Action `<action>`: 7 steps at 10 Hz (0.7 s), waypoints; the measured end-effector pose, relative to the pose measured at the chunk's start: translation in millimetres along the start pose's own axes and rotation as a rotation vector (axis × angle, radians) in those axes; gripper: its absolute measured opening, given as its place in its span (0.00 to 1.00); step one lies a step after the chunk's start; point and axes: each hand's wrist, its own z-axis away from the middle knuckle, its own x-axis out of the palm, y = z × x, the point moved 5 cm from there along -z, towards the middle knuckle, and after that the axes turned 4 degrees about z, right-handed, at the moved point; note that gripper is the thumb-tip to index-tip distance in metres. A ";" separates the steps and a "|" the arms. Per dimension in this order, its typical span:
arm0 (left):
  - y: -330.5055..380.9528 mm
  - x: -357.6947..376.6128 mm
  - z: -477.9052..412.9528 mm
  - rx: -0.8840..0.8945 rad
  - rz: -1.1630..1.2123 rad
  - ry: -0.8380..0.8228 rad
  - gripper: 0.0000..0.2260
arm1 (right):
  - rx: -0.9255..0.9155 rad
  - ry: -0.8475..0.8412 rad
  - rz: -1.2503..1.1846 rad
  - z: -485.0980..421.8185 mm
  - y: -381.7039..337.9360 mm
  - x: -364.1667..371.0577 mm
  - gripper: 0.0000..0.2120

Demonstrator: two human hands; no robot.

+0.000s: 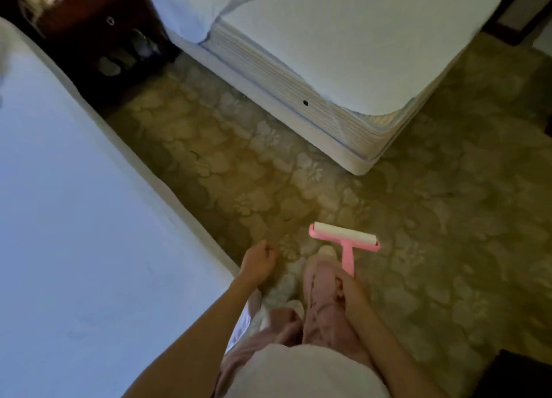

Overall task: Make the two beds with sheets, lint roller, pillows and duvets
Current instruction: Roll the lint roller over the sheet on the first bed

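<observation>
Grasping the lint roller point(346, 242) in the right grip point(349, 293), with fingers curled round the lower end of its pink handle and the white roll set crosswise at the far end, up in the air over the carpet point(448, 203) and touching neither bed. Left grip point(258, 261) loosely curled, holding nothing, just off the corner of the near bed point(74, 188). Standing in the aisle between the two beds, in pink trousers point(319, 308) and a white top point(298, 373), with one pale-shod foot point(326, 252) just beyond the right grip, beside the roller's handle. To the left, filling that side of the view, the near bed under a smooth white sheet, its edge running diagonally along the aisle. Across the flower-patterned carpet, well apart from the roller, the far bed point(358, 39): a white cover flat on top, the striped mattress side point(283, 75) bare along the aisle and at the foot corner, a white base below. At its head end, rumpled white bedding point(185, 6), pillow or duvet, hard to tell which, hanging over the mattress edge. Between the two bed heads, a dark wooden nightstand point(89, 33), with something pale on its top in the upper left corner, too blurred to name, and dim rounded shapes in the shadow beneath. In the lower right corner, a dark piece of furniture point(522, 373), cut off by the frame. Open carpet all the way from the roller to the far bed's foot corner.
</observation>
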 end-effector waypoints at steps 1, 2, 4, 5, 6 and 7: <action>-23.7 14.7 -27.5 -0.151 -0.136 -0.268 0.11 | -0.039 -0.038 0.072 -51.4 -66.8 33.3 0.05; 5.6 -22.2 -52.1 -0.405 -0.184 -0.630 0.22 | -0.016 -0.137 0.174 -108.4 -145.3 66.8 0.05; 102.4 -165.5 -223.5 -0.263 0.006 -0.126 0.13 | -0.029 -0.072 0.080 -182.2 -346.6 160.8 0.05; 145.9 -245.8 -294.0 -0.179 0.068 0.021 0.12 | -0.050 -0.161 0.161 -200.6 -428.0 229.5 0.04; 166.2 -319.2 -348.5 -0.146 0.153 0.200 0.11 | -0.022 -0.292 0.293 -211.3 -473.3 298.3 0.10; 145.1 -350.9 -382.5 -0.173 0.151 0.282 0.11 | 0.042 -0.362 0.400 -227.4 -508.5 369.4 0.13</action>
